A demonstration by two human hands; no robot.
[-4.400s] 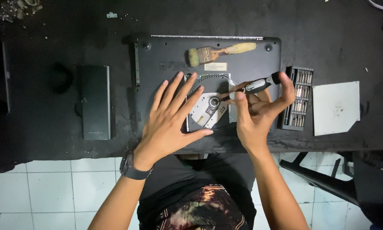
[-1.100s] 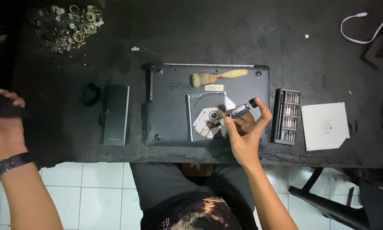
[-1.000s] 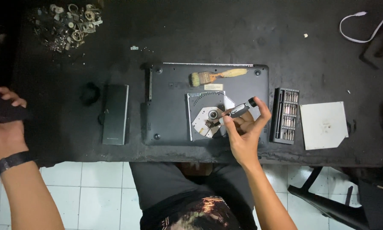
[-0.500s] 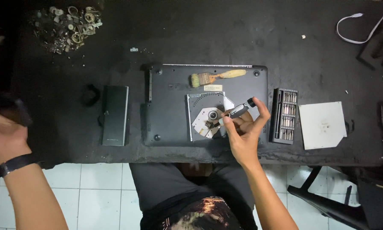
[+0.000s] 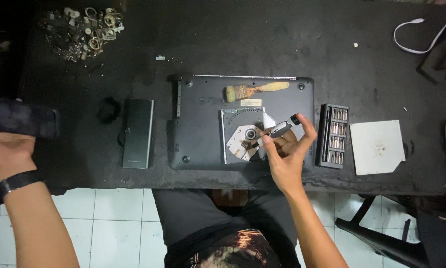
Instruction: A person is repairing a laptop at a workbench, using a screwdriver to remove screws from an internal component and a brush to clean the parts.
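One upturned laptop [image 5: 203,124] anchors my view: on its right half my right hand [image 5: 287,154] clamps a screwdriver [image 5: 272,133], shaft slanting down-left to the disc drive [image 5: 242,136]; far left of it, my left hand [image 5: 7,151] grips a dark flat device [image 5: 19,116]

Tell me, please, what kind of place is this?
Probably a small electronics repair bench. An opened laptop lies on the black table, the right hand works a screwdriver on it, and a bit set sits beside.
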